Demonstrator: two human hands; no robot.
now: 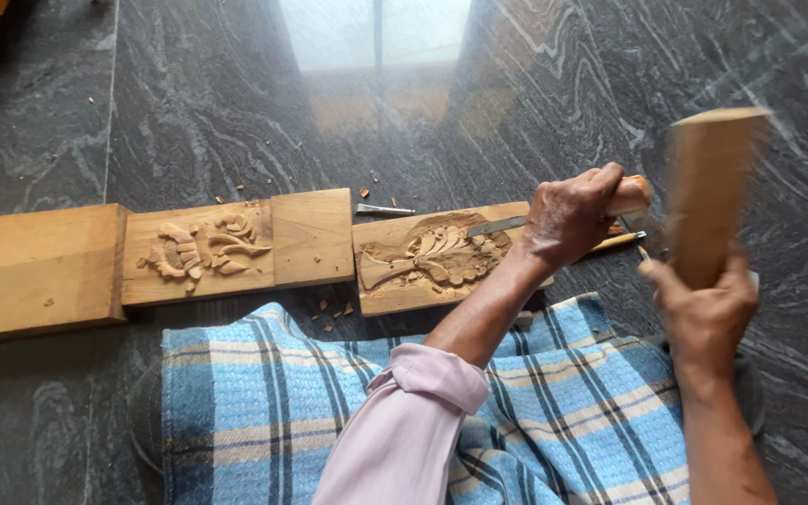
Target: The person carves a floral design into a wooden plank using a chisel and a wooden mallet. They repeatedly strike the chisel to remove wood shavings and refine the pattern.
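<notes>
Left hand clamped round the chisel, its steel tip on the stiff carved block; right hand grips the heavy-looking mallet low, raised alongside

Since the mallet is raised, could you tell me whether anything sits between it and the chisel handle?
Nothing visible does. The right hand holds the blurred wooden mallet just right of the wooden-handled chisel gripped by the left hand; only open air separates them.

Woodcarving spot on polished stone floor: carved panels, wood chips (home-like).
</notes>
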